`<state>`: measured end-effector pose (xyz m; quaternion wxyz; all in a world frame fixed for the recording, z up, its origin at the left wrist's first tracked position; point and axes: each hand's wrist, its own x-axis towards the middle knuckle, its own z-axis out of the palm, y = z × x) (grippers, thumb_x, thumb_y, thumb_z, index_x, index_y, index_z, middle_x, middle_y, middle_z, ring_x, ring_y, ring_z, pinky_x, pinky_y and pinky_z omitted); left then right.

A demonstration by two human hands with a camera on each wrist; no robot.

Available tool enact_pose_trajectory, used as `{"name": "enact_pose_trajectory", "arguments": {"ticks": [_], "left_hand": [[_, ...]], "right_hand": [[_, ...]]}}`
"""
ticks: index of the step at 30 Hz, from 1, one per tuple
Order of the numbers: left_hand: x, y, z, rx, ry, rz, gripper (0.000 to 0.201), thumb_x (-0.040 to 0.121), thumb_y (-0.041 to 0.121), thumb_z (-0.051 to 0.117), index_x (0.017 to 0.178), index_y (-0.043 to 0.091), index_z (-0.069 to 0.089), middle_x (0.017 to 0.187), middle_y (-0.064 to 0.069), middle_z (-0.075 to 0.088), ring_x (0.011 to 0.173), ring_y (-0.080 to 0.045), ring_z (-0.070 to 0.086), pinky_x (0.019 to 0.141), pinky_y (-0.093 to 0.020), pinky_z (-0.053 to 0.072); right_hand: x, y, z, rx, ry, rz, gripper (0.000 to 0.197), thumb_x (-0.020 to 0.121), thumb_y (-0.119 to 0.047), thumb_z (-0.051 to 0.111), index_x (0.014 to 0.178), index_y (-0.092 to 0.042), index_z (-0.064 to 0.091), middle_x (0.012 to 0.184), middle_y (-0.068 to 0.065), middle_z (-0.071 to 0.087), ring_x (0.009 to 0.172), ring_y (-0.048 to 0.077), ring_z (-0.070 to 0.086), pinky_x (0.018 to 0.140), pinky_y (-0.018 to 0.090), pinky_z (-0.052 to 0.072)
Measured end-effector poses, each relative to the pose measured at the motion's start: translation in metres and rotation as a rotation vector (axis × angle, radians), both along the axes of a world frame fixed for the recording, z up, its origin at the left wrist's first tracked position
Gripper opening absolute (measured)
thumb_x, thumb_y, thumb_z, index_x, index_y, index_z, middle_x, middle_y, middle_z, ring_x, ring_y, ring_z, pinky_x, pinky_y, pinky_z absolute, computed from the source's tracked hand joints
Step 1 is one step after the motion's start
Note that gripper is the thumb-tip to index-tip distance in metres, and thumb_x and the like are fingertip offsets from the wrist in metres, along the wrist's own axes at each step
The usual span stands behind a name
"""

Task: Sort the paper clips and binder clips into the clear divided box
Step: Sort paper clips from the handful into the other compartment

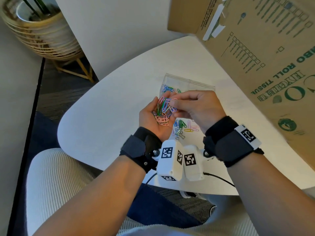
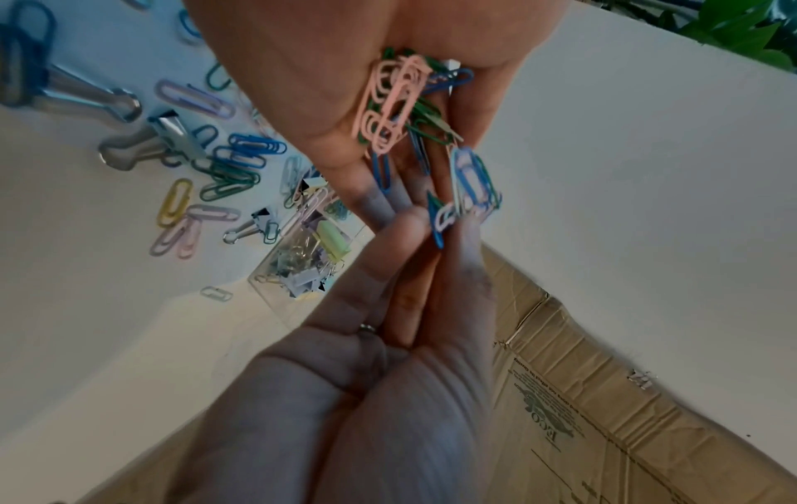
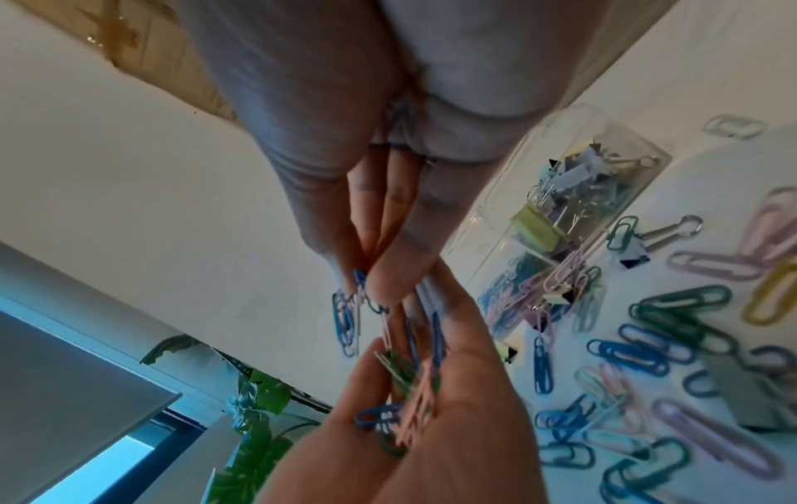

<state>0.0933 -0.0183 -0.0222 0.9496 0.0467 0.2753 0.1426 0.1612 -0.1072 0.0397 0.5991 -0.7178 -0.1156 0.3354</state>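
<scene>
My left hand (image 1: 157,109) is palm up over the white table (image 1: 109,120), fingers relaxed, carrying a heap of pink, green and blue paper clips (image 1: 163,114) (image 2: 394,102). My right hand (image 1: 173,105) reaches into that heap and pinches a few blue and white clips (image 2: 468,194) (image 3: 345,317) between thumb and fingers. The clear divided box (image 1: 189,82) (image 3: 560,204) lies just beyond both hands; one compartment holds binder clips, the other coloured paper clips. More loose paper clips (image 1: 186,126) (image 3: 647,341) and silver-handled binder clips (image 1: 179,134) (image 2: 142,143) lie on the table under my hands.
A large cardboard box (image 1: 259,57) leans over the table's right side, close to the clear box. A plant in a wicker pot (image 1: 39,29) stands on the floor at the far left. The table's rounded edge (image 1: 64,120) curves round to my left.
</scene>
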Motion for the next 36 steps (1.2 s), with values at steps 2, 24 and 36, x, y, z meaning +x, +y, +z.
{"name": "enact_pose_trajectory", "arguments": {"ticks": [2, 24, 36], "left_hand": [[0.0, 0.002, -0.001, 0.007, 0.01, -0.002, 0.045, 0.096, 0.029, 0.038, 0.086, 0.004, 0.074, 0.092, -0.012, 0.069, 0.079, -0.024, 0.065, 0.062, -0.028, 0.054], [-0.008, 0.017, -0.003, -0.016, 0.052, 0.068, 0.038, 0.097, 0.024, 0.042, 0.094, -0.001, 0.07, 0.099, -0.018, 0.071, 0.092, -0.029, 0.068, 0.087, -0.038, 0.051], [-0.002, 0.004, 0.007, -0.005, 0.027, 0.016, 0.038, 0.096, 0.027, 0.043, 0.094, 0.001, 0.071, 0.102, -0.016, 0.071, 0.109, -0.03, 0.062, 0.113, -0.04, 0.03]], "right_hand": [[0.003, 0.0, 0.001, 0.012, -0.005, 0.001, 0.008, 0.078, 0.0, 0.075, 0.084, -0.006, 0.075, 0.086, 0.01, 0.076, 0.063, 0.018, 0.07, 0.06, 0.023, 0.059], [0.026, 0.022, 0.0, -0.361, -0.632, 0.173, 0.005, 0.08, -0.025, 0.072, 0.078, -0.023, 0.075, 0.062, -0.012, 0.066, 0.058, -0.001, 0.058, 0.067, 0.021, 0.051], [-0.017, 0.013, 0.003, -0.571, -0.831, 0.577, 0.01, 0.08, -0.021, 0.067, 0.086, -0.02, 0.075, 0.082, 0.0, 0.072, 0.081, 0.016, 0.065, 0.082, 0.033, 0.052]]}}
